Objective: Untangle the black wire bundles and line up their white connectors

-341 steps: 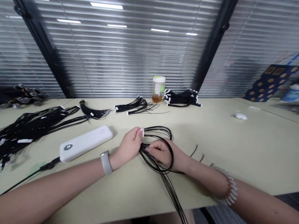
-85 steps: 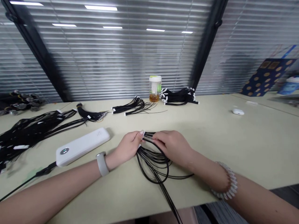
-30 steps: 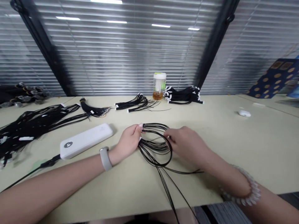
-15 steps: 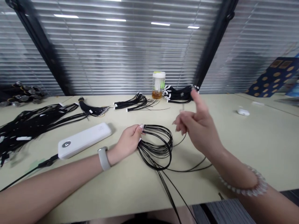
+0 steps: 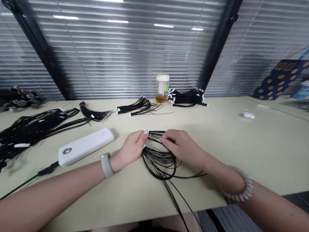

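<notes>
The left hand (image 5: 131, 147) is nearly closed, its fingers pinching the white connector ends (image 5: 147, 134) of a bundle of thin black cables (image 5: 159, 162), which lies directly in front of the person on a pale cream-green counter (image 5: 265, 154). From that pinch the strands run rightward, curve round in a loose loop, and trail toward the person past the counter's near edge, so the bundle's long axis runs away from the left hand. The right hand (image 5: 182, 148) is the other hand on it, half curled just beside the left, its fingertips (image 5: 164, 140) touching the upper strands; whether it grips them cannot be told. A flat white power bank (image 5: 84, 146) lies just left of the left wrist, and further off lie other black cable bundles (image 5: 138, 107).
</notes>
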The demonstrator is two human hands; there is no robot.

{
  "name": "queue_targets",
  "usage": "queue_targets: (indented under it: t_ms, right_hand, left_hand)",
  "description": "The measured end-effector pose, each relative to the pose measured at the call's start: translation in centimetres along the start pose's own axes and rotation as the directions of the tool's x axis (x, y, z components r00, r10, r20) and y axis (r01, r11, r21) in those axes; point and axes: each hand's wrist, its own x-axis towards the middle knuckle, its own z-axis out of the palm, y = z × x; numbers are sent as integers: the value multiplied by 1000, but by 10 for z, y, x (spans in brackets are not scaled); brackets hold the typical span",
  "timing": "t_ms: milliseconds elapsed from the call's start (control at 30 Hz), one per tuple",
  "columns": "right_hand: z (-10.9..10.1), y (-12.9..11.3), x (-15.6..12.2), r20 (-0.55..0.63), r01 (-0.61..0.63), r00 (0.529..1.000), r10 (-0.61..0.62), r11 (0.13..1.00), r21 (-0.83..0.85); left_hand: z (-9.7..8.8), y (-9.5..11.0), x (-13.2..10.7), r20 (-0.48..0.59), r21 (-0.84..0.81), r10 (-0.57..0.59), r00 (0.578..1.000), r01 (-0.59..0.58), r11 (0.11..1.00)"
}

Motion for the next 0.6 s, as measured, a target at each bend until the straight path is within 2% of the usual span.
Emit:
queue_targets:
  t_ms: [267,600]
  right_hand:
    - [-1,-1,0,47,32,998,-32,999,2]
    - [0,2,1,43,-6,999,6,1000,-1]
  left_hand:
    - [0,0,0,20,23,19,1000,-20,1000]
    - [1,-1,0,26,22,17,1000,-18,1000]
